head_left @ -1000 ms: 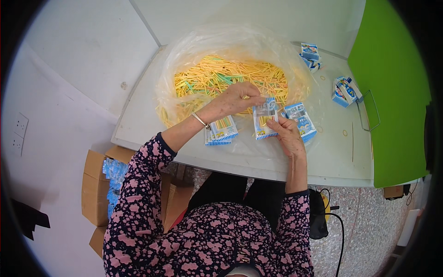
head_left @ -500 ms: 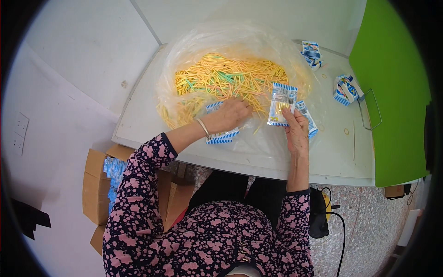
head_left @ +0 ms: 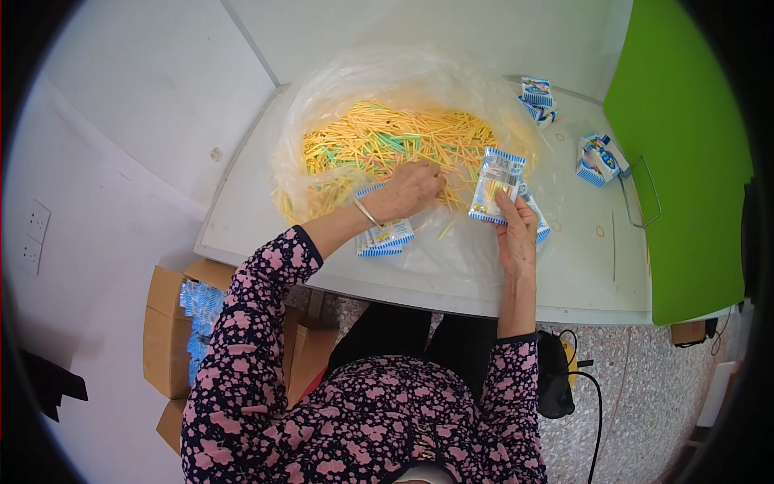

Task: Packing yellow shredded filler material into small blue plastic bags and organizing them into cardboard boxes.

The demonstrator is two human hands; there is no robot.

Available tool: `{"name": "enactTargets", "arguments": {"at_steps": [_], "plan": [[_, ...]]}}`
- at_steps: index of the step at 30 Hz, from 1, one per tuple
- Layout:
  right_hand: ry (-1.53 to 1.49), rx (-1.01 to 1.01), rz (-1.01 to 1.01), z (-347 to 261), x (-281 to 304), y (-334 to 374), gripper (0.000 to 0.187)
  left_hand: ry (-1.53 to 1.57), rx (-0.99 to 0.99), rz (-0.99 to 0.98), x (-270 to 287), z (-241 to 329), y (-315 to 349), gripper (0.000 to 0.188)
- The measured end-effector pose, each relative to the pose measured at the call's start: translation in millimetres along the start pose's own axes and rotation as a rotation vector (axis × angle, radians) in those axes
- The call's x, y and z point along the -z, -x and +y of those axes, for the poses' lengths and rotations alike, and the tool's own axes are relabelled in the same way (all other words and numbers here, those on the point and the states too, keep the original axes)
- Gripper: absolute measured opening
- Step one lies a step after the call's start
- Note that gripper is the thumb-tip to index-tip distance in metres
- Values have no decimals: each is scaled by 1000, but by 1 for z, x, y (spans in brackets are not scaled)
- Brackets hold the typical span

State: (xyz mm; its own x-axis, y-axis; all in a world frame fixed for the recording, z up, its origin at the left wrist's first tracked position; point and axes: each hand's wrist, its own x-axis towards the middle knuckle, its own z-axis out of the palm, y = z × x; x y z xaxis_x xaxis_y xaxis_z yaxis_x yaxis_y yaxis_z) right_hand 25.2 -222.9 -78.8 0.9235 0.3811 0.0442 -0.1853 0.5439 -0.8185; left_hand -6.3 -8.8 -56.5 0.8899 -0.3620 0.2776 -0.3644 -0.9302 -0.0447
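Observation:
A big heap of thin yellow, orange, pink and green sticks [head_left: 387, 129] lies in a clear plastic bag [head_left: 387, 71] spread on the table. My left hand [head_left: 413, 190], a bangle on its wrist, is at the heap's near edge with its fingers curled together; what they pinch is hidden. My right hand [head_left: 518, 230] grips a small blue-and-white packet [head_left: 501, 168] by its lower part, upright, with yellow sticks showing in its clear window. Beneath my left wrist lie more blue-striped packets [head_left: 385, 242]. Another packet [head_left: 538, 218] shows partly behind my right hand.
Blue-and-white packs [head_left: 538, 95] lie at the table's far right, and a small box [head_left: 598, 160] stands by a wire stand [head_left: 651, 194] near the green panel [head_left: 693, 161]. Rubber bands [head_left: 600, 231] are on the right. Left below, a cardboard box [head_left: 167, 335] holds blue packets.
My left hand has shifted slightly upward and right along the near edge of the heap. The packet in my right hand has tilted a little to the right.

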Motion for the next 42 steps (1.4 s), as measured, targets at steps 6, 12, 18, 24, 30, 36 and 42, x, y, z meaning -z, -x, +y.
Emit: {"name": "enactTargets", "arguments": {"at_steps": [6, 12, 18, 24, 30, 36, 42], "plan": [[29, 8, -3, 0, 3, 1, 27, -70, -231, 131, -3, 8, -3, 13], [79, -38, -24, 2, 3, 2, 25, 167, 50, 284, 18, -8, -20, 12], [246, -112, -177, 10, 7, 1, 22, 1268, 455, 405, 66, -1, -40, 17], [243, -167, -251, 6, -1, 6, 24, 1469, 486, 305, 58, 15, -31, 15], [234, -180, -259, 7, -4, 6, 24, 1497, 512, 196, 51, 33, -15, 17], [276, -190, -292, 6, -3, 8, 25, 1222, 504, -91, 48, 29, -14, 23], [262, -206, -308, 3, -5, 11, 24, 962, 225, 203, 41, 41, -16, 34]]}}
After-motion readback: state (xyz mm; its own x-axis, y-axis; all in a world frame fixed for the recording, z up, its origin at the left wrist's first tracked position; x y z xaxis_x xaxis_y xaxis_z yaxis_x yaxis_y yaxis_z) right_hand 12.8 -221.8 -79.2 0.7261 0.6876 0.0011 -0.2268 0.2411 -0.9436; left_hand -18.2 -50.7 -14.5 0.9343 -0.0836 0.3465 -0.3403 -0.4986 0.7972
